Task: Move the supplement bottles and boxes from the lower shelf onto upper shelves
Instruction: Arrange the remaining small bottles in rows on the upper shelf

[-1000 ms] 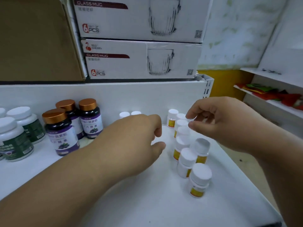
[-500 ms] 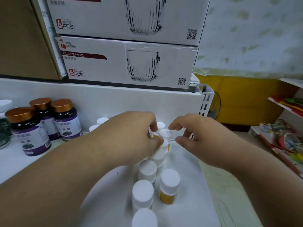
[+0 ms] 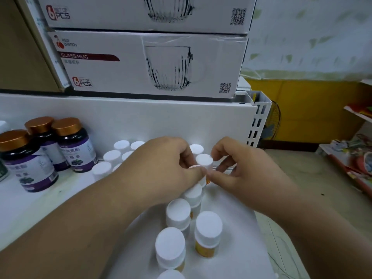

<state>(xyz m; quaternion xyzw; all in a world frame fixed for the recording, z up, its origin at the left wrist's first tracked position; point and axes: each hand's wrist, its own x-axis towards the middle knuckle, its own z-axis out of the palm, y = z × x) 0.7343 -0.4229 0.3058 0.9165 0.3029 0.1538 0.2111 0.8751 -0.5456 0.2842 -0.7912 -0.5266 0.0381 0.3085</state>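
At far left, 3 dark bottles (image 3: pixel 76 146) with copper caps stand on the shelf (image 3: pixel 28 206); 1 is cut off by the frame edge. Your left hand (image 3: pixel 161 170) hides part of a white-capped cluster behind it. Both thumbs pinch 1 small bottle (image 3: pixel 204 161) mid-row, your right hand (image 3: pixel 239 170) curling fingers around it; its label is mostly hidden.

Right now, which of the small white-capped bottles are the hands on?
The white-capped bottle near the back of the right-hand row. The left hand and right hand both pinch around it; the nearer yellow-labelled bottles in that row stand untouched.
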